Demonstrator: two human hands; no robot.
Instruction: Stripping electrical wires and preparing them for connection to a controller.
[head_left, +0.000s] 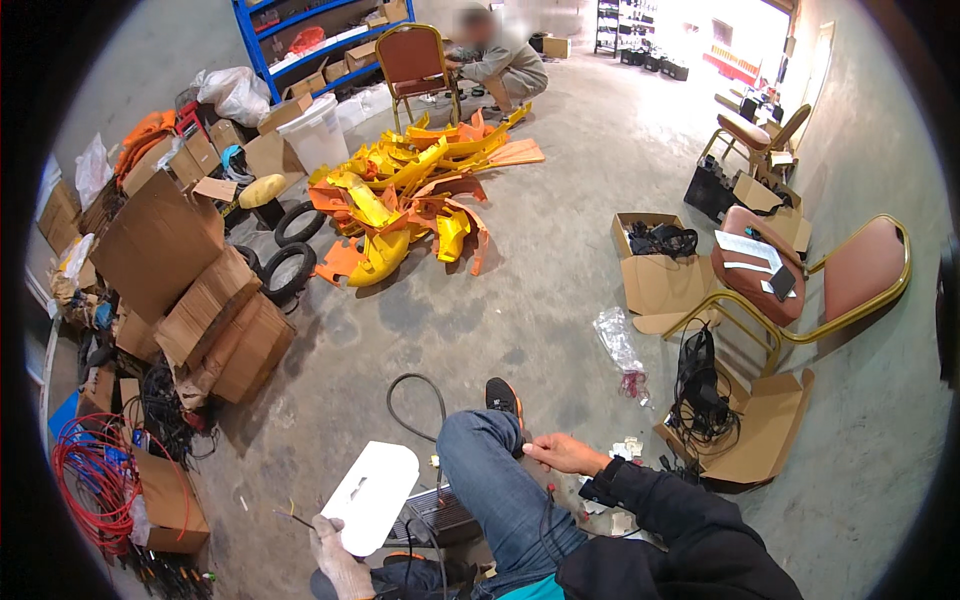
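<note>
My left hand (pixel 333 560), in a pale knitted glove, holds a white flat plate (pixel 380 485) with rounded corners and a slot. Thin wires (pixel 295 518) stick out beside it. A grey metal grille-like object (pixel 425 512) lies partly under my bent leg, with a black cable (pixel 393 395) looping over the floor. My bare right hand (pixel 563 450) is by my right knee, fingertips closed; whatever they hold, if anything, is too small to make out.
Cardboard boxes (pixel 205 335), tyres (pixel 290 270) and red cable coils (pixel 90 480) lie left. Yellow and orange panels (pixel 395 215) lie ahead, a crouching person (pixel 510 75) behind them. Chairs (pixel 850 280), open boxes (pixel 760 430) and a plastic bag (pixel 620 350) line the right.
</note>
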